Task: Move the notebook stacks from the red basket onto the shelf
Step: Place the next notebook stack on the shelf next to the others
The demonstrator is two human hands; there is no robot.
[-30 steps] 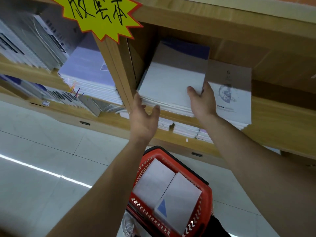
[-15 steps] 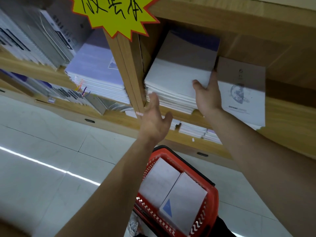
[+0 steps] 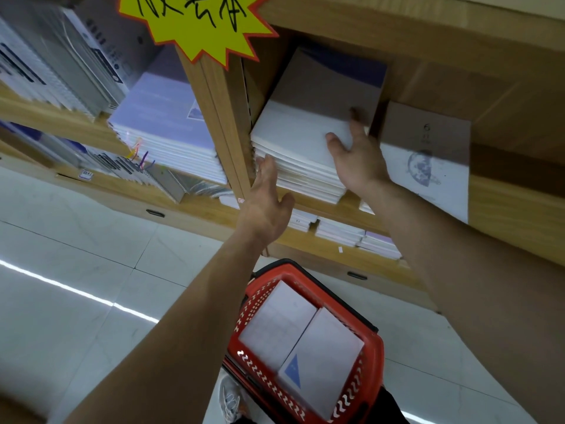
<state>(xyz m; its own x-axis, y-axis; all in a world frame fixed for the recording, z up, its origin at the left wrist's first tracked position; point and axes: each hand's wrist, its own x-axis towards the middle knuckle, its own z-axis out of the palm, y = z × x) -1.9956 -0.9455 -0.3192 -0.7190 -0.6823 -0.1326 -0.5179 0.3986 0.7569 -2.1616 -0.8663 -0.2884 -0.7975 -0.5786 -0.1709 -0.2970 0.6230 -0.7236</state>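
A thick stack of white notebooks [image 3: 293,139] lies on the wooden shelf [image 3: 495,194], pushed against the upright divider. My right hand [image 3: 356,157] rests on the stack's right edge, thumb on top and fingers straight along its side. My left hand [image 3: 266,197] is held flat, fingertips touching the stack's front left corner. Below me the red basket [image 3: 374,374] holds two more stacks of notebooks [image 3: 305,344], one with a blue triangle on its cover.
A second pile with a printed cover [image 3: 428,166] lies right of the stack. A yellow starburst sign [image 3: 195,22] hangs on the divider. Lilac notebooks [image 3: 165,130] and spiral pads fill the left bay. Lower shelves hold more books. Pale tiled floor lies to the left.
My right hand slid further back along the stack's right edge. My left hand rose from below the shelf edge to the stack's front corner. The stack sits deeper in the bay.
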